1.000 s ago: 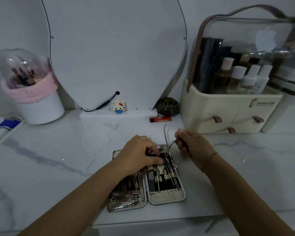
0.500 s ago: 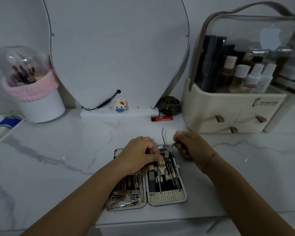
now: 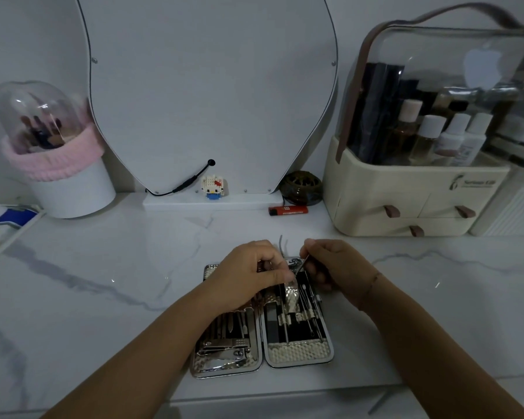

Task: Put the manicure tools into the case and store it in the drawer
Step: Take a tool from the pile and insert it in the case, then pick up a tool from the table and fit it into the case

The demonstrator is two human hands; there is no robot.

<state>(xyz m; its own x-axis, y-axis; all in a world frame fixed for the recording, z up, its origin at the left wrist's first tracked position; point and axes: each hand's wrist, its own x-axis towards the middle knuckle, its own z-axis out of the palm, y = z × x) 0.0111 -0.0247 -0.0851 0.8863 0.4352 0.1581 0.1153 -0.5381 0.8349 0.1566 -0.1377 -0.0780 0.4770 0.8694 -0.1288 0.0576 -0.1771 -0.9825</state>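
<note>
Two hands working over open case (image 3: 300, 356)
R hand (image 3: 336, 267) pinching thin tool (image 3: 301, 265); L hand (image 3: 248, 275) curling just beside it, grip unclear.

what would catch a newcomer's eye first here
The open manicure case lies flat at the counter's near edge, both halves lined with shiny tools. Both hands are over its far end: the left hand curled on top, the right hand pinching a thin metal tool. Behind stands a big pale mirror, with a cream drawer organiser to its right.
</note>
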